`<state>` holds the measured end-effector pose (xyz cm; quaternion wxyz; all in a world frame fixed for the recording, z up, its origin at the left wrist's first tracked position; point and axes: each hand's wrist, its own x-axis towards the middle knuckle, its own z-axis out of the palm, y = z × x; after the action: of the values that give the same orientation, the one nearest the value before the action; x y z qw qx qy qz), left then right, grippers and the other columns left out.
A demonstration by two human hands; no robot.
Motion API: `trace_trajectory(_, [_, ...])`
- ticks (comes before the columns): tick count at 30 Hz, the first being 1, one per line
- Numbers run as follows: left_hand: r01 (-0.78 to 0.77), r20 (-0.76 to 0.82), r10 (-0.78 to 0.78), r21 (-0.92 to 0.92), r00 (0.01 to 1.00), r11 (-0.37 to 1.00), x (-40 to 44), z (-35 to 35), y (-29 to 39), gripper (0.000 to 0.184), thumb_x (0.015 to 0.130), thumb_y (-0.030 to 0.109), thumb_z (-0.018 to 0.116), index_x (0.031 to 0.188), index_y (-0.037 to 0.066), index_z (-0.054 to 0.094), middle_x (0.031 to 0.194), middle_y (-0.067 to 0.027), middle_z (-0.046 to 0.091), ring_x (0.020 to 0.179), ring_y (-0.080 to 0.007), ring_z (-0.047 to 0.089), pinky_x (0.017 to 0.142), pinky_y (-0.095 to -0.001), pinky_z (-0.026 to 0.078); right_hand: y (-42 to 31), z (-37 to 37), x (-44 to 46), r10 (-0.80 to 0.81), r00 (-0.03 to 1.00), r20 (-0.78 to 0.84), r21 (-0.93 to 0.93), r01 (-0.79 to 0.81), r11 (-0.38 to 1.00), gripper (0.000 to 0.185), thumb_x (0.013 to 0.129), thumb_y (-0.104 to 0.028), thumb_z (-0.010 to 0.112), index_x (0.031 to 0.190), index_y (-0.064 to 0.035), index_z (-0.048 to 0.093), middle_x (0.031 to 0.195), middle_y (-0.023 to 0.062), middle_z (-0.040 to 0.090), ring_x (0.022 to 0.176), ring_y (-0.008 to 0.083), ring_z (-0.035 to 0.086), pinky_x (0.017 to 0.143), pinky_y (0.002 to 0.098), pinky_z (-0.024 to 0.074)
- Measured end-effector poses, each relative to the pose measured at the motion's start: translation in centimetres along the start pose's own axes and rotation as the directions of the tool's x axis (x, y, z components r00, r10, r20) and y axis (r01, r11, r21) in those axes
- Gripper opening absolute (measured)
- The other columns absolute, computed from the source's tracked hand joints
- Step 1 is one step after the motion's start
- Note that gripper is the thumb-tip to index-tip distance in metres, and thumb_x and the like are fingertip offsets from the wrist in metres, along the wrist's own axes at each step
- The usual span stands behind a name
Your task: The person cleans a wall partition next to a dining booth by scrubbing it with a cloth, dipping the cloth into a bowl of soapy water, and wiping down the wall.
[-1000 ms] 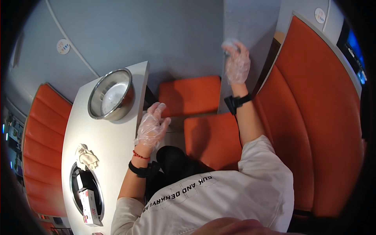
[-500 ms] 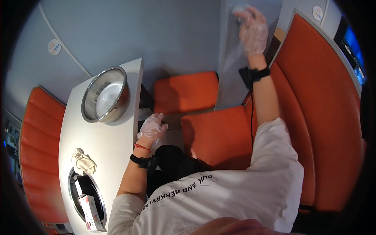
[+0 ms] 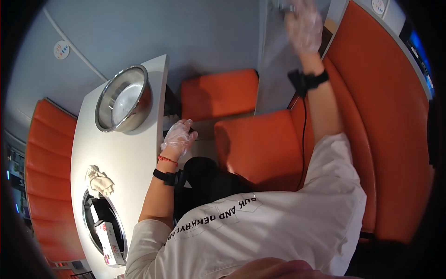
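My left hand (image 3: 178, 136), in a clear plastic glove, is beside the edge of the white table (image 3: 139, 158). Its fingers are curled, and what they may hold is too small to make out. Higher up, my right hand (image 3: 304, 28), also gloved, reaches to the grey wall panel (image 3: 274, 69). Motion smears its fingers at the top of the view. A small dark and metallic patch (image 3: 286, 8) shows by the fingertips; I cannot tell whether the hand holds it.
On the table stand a steel bowl (image 3: 138, 109) and a crumpled cream cloth (image 3: 99, 181). A printed box (image 3: 109, 244) lies in the round table opening (image 3: 86, 228). Orange seats (image 3: 255, 149) and a tall orange backrest (image 3: 371, 93) surround me. A cable (image 3: 304, 144) hangs by my right arm.
My right hand has moved up along the wall panel, partly leaving the top of the view. The view has shifted slightly. My left hand keeps its place by the table edge.
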<state>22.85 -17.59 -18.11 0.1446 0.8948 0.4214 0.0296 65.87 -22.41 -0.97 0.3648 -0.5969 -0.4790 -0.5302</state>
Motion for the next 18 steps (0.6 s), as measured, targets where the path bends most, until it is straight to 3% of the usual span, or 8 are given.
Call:
trace_trajectory(1, [-0.001, -0.016, 0.001, 0.007, 1.0, 1.0, 0.0, 0.3, -0.4, 0.049, 0.093, 0.027, 0.066, 0.136, 0.005, 0.058, 0.14, -0.0202, 0.057, 0.13, -0.0395, 0.053, 0.11, -0.0439, 0.043, -0.9, -1.1, 3.5, -0.003, 1.0, -0.024, 0.012, 0.003, 1.0, 0.029, 0.086, -0.01, 0.058, 0.112, -0.0172, 0.07, 0.118, 0.0108, 0.064, 0.098, 0.0321, 0.063, 0.088, 0.0402, 0.053])
trace_trajectory(3, [0.006, -0.026, -0.006, 0.018, 1.0, 1.0, 0.0, 0.3, -0.4, 0.049, 0.094, 0.028, 0.066, 0.136, 0.005, 0.058, 0.14, -0.0203, 0.057, 0.13, -0.0395, 0.053, 0.11, -0.0439, 0.043, -2.6, -2.2, 7.6, 0.011, 0.992, -0.123, 0.262, 0.022, 0.965, 0.028, 0.084, -0.002, 0.056, 0.106, -0.0106, 0.071, 0.119, 0.0152, 0.064, 0.11, 0.0383, 0.06, 0.094, 0.0456, 0.0493])
trace_trajectory(6, [0.031, 0.002, -0.031, 0.031, 1.0, 0.999, 0.0, -0.1, -0.2, 0.049, 0.094, 0.028, 0.066, 0.137, 0.005, 0.057, 0.142, -0.0199, 0.055, 0.131, -0.0388, 0.052, 0.11, -0.0437, 0.043, -3.1, -0.9, 4.6, -0.138, 0.977, -0.163, 0.27, 0.178, 0.946, 0.029, 0.082, 0.002, 0.056, 0.105, -0.0069, 0.07, 0.116, 0.0178, 0.065, 0.105, 0.0381, 0.062, 0.089, 0.046, 0.0506])
trace_trajectory(10, [0.065, 0.033, -0.065, 0.017, 0.997, 0.998, 0.6, -0.2, 0.0, 0.051, 0.094, 0.029, 0.065, 0.139, 0.006, 0.056, 0.145, -0.0191, 0.053, 0.133, -0.0375, 0.051, 0.112, -0.0431, 0.043, -1.6, 2.6, -7.7, 0.007, 0.994, 0.11, 0.353, -0.046, 0.934, 0.029, 0.082, -0.007, 0.058, 0.101, -0.0183, 0.077, 0.119, 0.0056, 0.065, 0.104, 0.0287, 0.061, 0.092, 0.0396, 0.0529])
trace_trajectory(12, [0.064, 0.059, -0.066, 0.04, 0.996, 0.997, 0.1, -0.2, 0.1, 0.052, 0.095, 0.03, 0.065, 0.14, 0.007, 0.055, 0.145, -0.0193, 0.053, 0.133, -0.0375, 0.051, 0.112, -0.0431, 0.043, -2.0, 1.5, -13.8, 0.036, 0.955, 0.295, 0.301, -0.129, 0.945, 0.027, 0.079, -0.005, 0.059, 0.09, -0.0189, 0.079, 0.119, 0.0042, 0.065, 0.11, 0.0289, 0.059, 0.095, 0.0408, 0.0525])
trace_trajectory(14, [0.031, 0.075, -0.038, 0.096, 0.996, 0.995, 0.4, 0.2, -0.3, 0.053, 0.095, 0.031, 0.064, 0.141, 0.007, 0.054, 0.145, -0.0196, 0.053, 0.133, -0.0375, 0.051, 0.113, -0.0432, 0.042, -0.7, 1.0, -19.7, -0.007, 0.85, 0.527, 0.225, -0.132, 0.965, 0.025, 0.081, -0.005, 0.06, 0.089, -0.0191, 0.079, 0.119, 0.0043, 0.065, 0.11, 0.0295, 0.059, 0.095, 0.0404, 0.0526])
trace_trajectory(16, [0.042, 0.056, -0.047, 0.08, 0.997, 0.996, 0.1, 0.2, -0.3, 0.053, 0.095, 0.031, 0.064, 0.141, 0.007, 0.054, 0.145, -0.0197, 0.053, 0.133, -0.0378, 0.051, 0.112, -0.0435, 0.043, 1.2, 1.0, -23.2, 0.041, 0.659, 0.751, 0.14, -0.22, 0.965, 0.025, 0.082, -0.004, 0.061, 0.087, -0.0201, 0.079, 0.117, 0.0041, 0.064, 0.11, 0.0301, 0.06, 0.095, 0.0402, 0.0526])
trace_trajectory(18, [-0.005, 0.002, 0.004, 0.093, 1.0, 0.996, 0.0, 0.6, -0.8, 0.053, 0.094, 0.032, 0.064, 0.14, 0.006, 0.055, 0.143, -0.02, 0.054, 0.132, -0.0384, 0.052, 0.111, -0.0443, 0.044, 2.7, 0.3, -21.2, 0.143, 0.767, 0.625, 0.122, -0.277, 0.953, 0.024, 0.083, -0.005, 0.062, 0.089, -0.0212, 0.079, 0.115, 0.004, 0.064, 0.109, 0.0298, 0.06, 0.096, 0.0399, 0.0527])
